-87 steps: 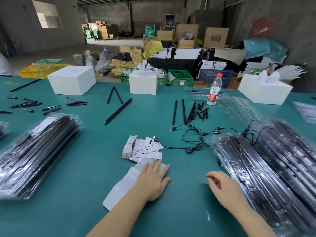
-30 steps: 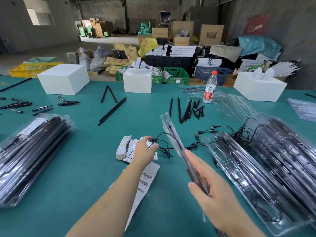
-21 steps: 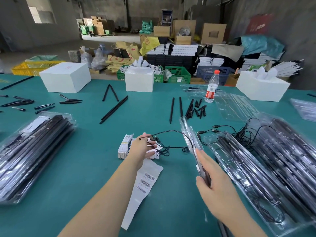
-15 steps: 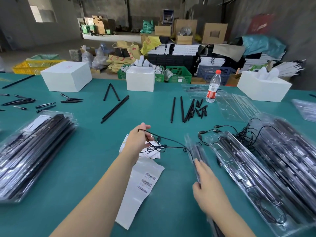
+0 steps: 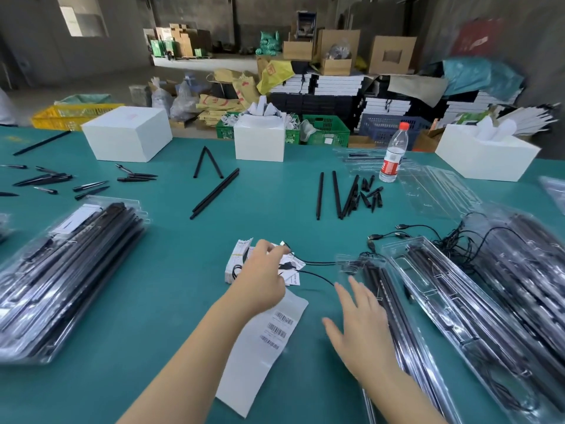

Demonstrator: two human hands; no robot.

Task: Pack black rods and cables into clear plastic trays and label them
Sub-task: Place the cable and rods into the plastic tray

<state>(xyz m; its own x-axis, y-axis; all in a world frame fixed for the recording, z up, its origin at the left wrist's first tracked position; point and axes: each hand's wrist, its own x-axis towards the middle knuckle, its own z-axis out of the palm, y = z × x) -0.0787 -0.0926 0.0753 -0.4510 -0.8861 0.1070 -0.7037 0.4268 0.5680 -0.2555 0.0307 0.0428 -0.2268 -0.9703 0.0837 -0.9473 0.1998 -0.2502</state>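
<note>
A black cable [image 5: 318, 272] is pinched by the curled fingers of the left hand [image 5: 262, 275], above the label sheet [image 5: 263, 347]. The right hand [image 5: 362, 325] is held with fingers spread, just right of the sheet, beside the clear tray [image 5: 388, 304] of rods.

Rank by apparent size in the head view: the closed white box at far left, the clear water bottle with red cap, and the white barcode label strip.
1. White barcode label strip, though nearness inflates it.
2. Closed white box.
3. Clear water bottle.
</note>
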